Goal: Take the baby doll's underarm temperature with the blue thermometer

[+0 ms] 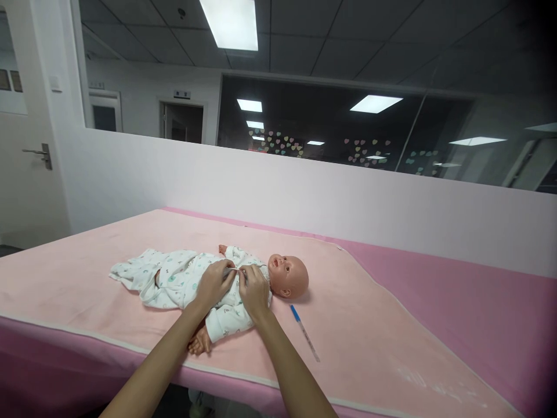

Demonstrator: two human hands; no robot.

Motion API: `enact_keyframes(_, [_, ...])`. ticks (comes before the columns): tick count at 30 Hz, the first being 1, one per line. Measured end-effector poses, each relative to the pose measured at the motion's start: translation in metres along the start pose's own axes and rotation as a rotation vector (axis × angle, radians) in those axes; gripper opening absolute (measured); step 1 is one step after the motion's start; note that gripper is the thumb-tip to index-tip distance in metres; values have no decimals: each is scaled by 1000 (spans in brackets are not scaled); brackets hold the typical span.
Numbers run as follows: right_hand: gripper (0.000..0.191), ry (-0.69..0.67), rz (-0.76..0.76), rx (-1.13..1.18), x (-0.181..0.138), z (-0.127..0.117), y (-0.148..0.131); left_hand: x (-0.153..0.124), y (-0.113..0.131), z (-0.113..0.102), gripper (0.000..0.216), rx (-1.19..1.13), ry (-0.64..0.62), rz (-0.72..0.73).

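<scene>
A baby doll (289,277) lies on its back, its bald head to the right, dressed in a white garment (174,276) with small green prints. Over its chest my left hand (216,283) and my right hand (253,288) meet with fingers pinched. Between the fingertips runs a thin white piece (236,269); whether it is a tie of the garment or a separate stick I cannot tell. Something greyish shows under my left fingers. Close to the doll's head, a slim clear tube with a blue cap (305,333) lies on the mat.
A pale pink mat (369,325) covers the table over a darker pink cloth (487,296). Behind the table stands a low white wall (304,191) with glass above it. A door (30,157) is at the left. The table's front edge runs beneath my forearms.
</scene>
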State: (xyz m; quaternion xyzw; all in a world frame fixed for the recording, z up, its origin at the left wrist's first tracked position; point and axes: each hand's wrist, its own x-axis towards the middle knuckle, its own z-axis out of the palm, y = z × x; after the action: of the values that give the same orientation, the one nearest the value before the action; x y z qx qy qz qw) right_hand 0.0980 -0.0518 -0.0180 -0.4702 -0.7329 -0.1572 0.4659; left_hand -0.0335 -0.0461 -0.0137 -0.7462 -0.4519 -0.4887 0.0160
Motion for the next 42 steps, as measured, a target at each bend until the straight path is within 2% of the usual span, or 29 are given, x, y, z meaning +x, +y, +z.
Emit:
enact_keyframes(5, [19,11,50,-21,-1,2,1,-4,-1,-9,15,246,59,89])
enact_keyframes(8, [19,11,55,-16,-1,3,1,-11,-15,-24,18,316,66,125])
enact_keyframes(12, [20,14,58,-33,0,4,1,-19,-45,-41,21,231,25,75])
enact_keyframes(15, [20,9,56,-50,0,4,1,-21,-57,-45,20,176,-13,99])
enact_keyframes(24, [19,21,58,-48,0,5,2,-22,-33,-41,19,163,-32,187])
enact_keyframes(31, [18,13,58,-37,0,5,2,-22,-33,-37,21,221,-14,127])
enact_keyframes(36, [19,9,51,-49,0,5,2,-22,-29,-34,23,342,-54,186])
enact_keyframes(42, [17,11,51,-37,0,6,3,-22,-29,-33,19,322,-37,208])
